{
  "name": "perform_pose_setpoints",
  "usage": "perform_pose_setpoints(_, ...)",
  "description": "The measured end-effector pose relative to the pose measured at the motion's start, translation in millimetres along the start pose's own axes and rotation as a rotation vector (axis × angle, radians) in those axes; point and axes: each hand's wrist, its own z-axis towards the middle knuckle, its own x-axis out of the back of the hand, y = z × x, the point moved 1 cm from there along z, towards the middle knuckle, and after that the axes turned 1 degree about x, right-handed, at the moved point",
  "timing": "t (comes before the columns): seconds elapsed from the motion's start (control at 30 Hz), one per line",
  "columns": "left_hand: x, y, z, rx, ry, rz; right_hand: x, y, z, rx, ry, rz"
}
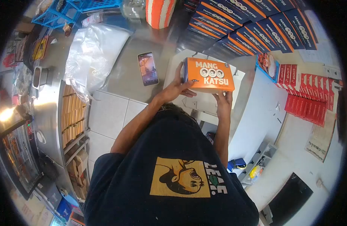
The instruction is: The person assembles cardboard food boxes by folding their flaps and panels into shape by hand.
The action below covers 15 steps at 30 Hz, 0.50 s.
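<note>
An orange food box (214,73) printed "MANG KATSU" is held between both hands above the counter's front edge. My left hand (177,87) grips its left side, with some fingers over the lower front edge. At the lower right corner, my right hand (223,99) is closed on the box, its fingertips against the bottom edge. White sheet material (196,104) lies under and around the box. To the left, a phone (148,69) with a lit screen rests on the steel counter (119,81).
Clear plastic bags (94,54) lie left of the phone. An orange-and-white striped container (160,14) stands at the back. Dark blue-and-orange boxes (252,28) are stacked at back right, with red boxes (307,90) beyond. Blue crates (60,15) sit at back left.
</note>
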Motion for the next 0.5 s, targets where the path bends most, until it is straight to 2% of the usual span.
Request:
perform_pose_setpoints(0.07,5.9,-7.1,0.1,0.159,-0.016,0.096,5.9,1.2,1.3,-0.002,-0.003,0.024)
perform_pose_setpoints(0.1,11.6,-11.6,3.3,0.158,-0.024,0.097,9.4,3.2,1.9,-0.009,-0.009,0.050)
perform_pose_setpoints(0.13,17.4,-14.7,7.1,0.122,-0.003,0.124,14.5,6.3,1.7,-0.006,-0.004,0.050)
perform_pose_setpoints(0.2,12.9,-12.2,8.8,0.086,0.020,0.151,21.5,11.9,0.4,-0.004,-0.096,-0.192)
perform_pose_setpoints(0.23,-1.9,3.1,4.2,-0.040,0.121,0.204,18.6,11.6,-1.3,-0.003,-0.099,-0.192)
perform_pose_setpoints(0.27,-10.3,12.5,1.7,-0.168,0.223,0.256,13.7,11.3,-3.3,0.073,-0.089,-0.261)
perform_pose_setpoints(0.33,-11.1,15.3,4.1,-0.184,0.212,0.232,-0.2,4.2,-7.2,0.156,-0.084,-0.329)
perform_pose_setpoints(0.4,-10.3,16.9,6.3,-0.198,0.198,0.210,-12.8,-6.6,-10.3,0.039,-0.004,0.058)
perform_pose_setpoints(0.5,-11.2,13.3,7.0,-0.283,0.232,0.305,-10.9,6.8,-8.4,0.002,0.019,0.192)
